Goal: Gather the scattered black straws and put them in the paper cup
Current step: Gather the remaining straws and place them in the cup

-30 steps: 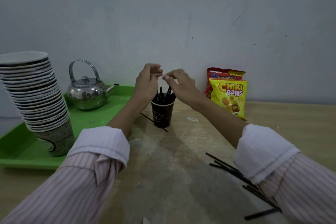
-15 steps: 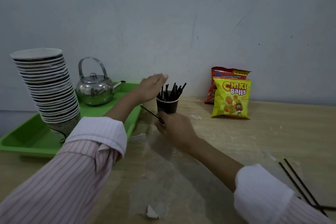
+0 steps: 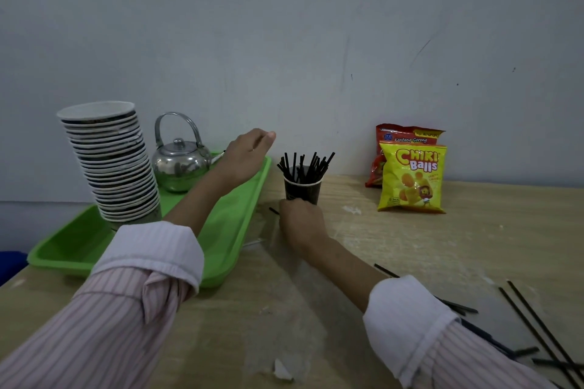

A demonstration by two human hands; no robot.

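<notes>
Black straws (image 3: 303,164) stand bunched in paper cup (image 3: 302,191).

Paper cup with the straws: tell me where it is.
In the head view the paper cup stands near the wall, between the green tray on the left and the Chiki Balls bag on the right, the right hand directly before it.

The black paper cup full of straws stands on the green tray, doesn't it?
No. The head view shows the black paper cup full of straws standing on the wooden table, beside the green tray, not on it.
</notes>
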